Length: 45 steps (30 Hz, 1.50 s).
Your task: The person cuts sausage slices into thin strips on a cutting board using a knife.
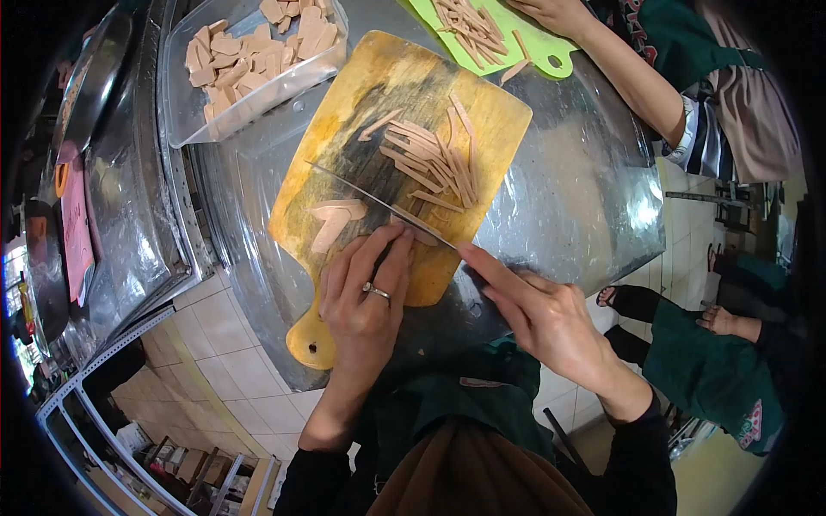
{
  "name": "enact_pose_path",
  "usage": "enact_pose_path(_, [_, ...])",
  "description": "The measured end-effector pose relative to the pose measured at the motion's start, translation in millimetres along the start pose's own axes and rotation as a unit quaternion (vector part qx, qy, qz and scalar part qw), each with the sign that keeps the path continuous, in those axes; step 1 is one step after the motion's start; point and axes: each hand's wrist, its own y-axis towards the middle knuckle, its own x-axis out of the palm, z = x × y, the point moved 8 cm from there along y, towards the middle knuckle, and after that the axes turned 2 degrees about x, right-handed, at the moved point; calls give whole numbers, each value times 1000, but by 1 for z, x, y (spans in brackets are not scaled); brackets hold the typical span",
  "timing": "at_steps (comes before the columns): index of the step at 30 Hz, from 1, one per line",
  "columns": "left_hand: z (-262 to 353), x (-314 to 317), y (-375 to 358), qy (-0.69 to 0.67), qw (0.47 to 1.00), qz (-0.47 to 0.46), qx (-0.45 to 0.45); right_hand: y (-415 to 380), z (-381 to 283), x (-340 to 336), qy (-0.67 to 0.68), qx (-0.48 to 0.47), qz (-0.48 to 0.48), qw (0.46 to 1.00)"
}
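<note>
A worn wooden cutting board (344, 112) lies on the metal table with its handle toward me. My right hand (551, 310) grips a knife (361, 191), whose long thin blade stretches across the board to the left. Beside the blade, the curled fingertips of my left hand (370, 284) press down on a pinkish-tan slice (423, 236), partly hidden by the fingers; a ring is on one finger. More flat pinkish-tan slices (334, 224) lie left of that hand. Beyond the blade rests a pile of thin cut strips (430, 155).
A clear plastic container (258, 107) full of similar pieces stands at the upper left. At the top, a co-worker's hand (551, 13) is at a green cutting board (538, 47) with more strips. Another person (714, 344) is at the right.
</note>
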Motion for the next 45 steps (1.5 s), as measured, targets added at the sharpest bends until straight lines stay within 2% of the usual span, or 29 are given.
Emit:
enact_pose_path(3, [3, -1, -1, -2, 1000, -4, -4, 3, 0, 1, 0, 48, -18, 999])
enact_pose_path(17, [0, -1, -1, 1, 1000, 17, 9, 7, 18, -13, 121, 76, 3, 990])
enact_pose_path(27, [5, 2, 1, -4, 1000, -2, 15, -23, 6, -3, 43, 48, 17, 998])
enact_pose_path(32, [11, 3, 2, 22, 999, -14, 26, -3, -1, 1, -23, 41, 34, 998])
enact_pose_path(35, [11, 3, 1, 30, 999, -9, 30, 11, -3, -4, -21, 85, -7, 996])
enact_pose_path(38, [9, 3, -1, 32, 999, 5, 41, 19, 5, -6, 13, 1, 76, 997])
enact_pose_path(41, [9, 1, 0, -1, 999, 13, 39, 25, 12, -17, 68, 40, 57, 995])
enact_pose_path(43, [2, -4, 0, -74, 996, 49, 2, 25, 13, -24, 111, 76, 32, 990])
enact_pose_path(45, [-5, -8, 0, -133, 987, 77, -39, 16, 9, -30, 123, 65, 39, 989])
